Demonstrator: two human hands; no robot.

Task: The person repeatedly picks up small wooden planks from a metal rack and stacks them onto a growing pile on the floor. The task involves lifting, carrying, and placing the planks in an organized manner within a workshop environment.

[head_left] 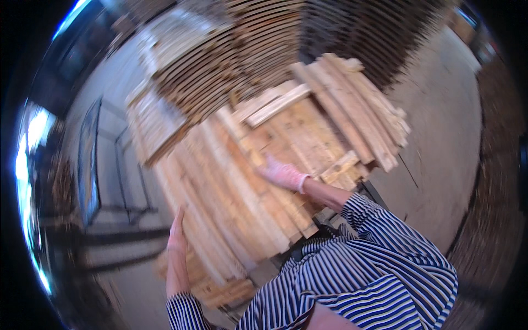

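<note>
A stack of pale wooden planks [236, 181] lies in front of me, tilted in the blurred picture. My right hand [283, 173], in a pink glove, rests flat on top of the planks near the middle, fingers spread. My left hand [177, 234], also gloved, lies against the outer edge of the leftmost plank [190, 220]. Blur hides whether its fingers curl around the plank. Both arms wear a blue-and-white striped shirt [379, 269].
More planks [352, 104] lie crosswise on the far right of the stack. Tall piles of stacked timber [231, 49] rise behind. A concrete floor [440, 143] runs to the right, and a metal frame [91, 165] stands at the left.
</note>
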